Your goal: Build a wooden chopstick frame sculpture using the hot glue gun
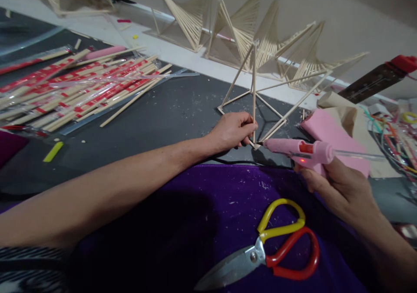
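My left hand [232,131] is closed in a pinch on an upright wooden stick [253,93] of a stick frame [276,86] standing on the dark mat. My right hand [339,188] grips a pink glue gun [299,150]. Its nozzle touches the frame's lower corner joint, right beside my left fingertips. A clear glue stick pokes out of the gun's back end.
Scissors [260,254] with yellow and red handles lie on the purple cloth [228,223] near me. Wrapped chopsticks [84,88] are piled at the left. Several finished stick sculptures [244,28] line the wall. Pink foam [329,132] and coloured clutter sit at the right.
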### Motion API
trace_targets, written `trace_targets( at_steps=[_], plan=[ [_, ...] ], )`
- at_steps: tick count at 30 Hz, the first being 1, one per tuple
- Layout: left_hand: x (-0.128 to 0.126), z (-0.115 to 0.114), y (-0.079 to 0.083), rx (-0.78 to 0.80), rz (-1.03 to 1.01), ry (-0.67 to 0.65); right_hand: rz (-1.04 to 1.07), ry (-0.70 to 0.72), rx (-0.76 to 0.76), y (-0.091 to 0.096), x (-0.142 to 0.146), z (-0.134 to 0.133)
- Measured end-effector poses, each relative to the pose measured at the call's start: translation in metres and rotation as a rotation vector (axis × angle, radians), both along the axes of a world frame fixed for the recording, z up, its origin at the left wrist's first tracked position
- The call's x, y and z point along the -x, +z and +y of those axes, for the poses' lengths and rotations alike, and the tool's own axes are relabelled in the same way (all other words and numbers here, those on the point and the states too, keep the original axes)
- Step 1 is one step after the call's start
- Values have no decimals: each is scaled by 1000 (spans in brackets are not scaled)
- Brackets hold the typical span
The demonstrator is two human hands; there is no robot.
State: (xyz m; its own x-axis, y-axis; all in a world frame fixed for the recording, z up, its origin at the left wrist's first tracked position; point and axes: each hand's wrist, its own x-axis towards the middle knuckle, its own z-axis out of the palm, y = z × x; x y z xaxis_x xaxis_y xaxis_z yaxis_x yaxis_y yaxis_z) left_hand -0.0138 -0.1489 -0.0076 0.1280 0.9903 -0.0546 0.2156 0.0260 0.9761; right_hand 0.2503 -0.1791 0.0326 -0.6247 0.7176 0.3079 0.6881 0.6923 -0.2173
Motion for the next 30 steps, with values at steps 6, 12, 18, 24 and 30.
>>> trace_targets(
  at_steps=[6, 12, 18, 24, 30],
  plan=[
    [0, 0, 0, -9, 6, -1, 16, -17, 95, -4, -2, 3],
    [0, 0, 0, -23, 0, -4, 35, -71, 178, -5, -4, 4],
    [0, 0, -2, -22, 0, -9, 57, -88, 216, -7, -7, 5],
    [0, 0, -1, -20, -2, -7, 7, -55, 191, -3, -5, 7],
    [1, 1, -1, -11, 13, 1, 3, -19, 151, 8, 2, 12]
  ],
)
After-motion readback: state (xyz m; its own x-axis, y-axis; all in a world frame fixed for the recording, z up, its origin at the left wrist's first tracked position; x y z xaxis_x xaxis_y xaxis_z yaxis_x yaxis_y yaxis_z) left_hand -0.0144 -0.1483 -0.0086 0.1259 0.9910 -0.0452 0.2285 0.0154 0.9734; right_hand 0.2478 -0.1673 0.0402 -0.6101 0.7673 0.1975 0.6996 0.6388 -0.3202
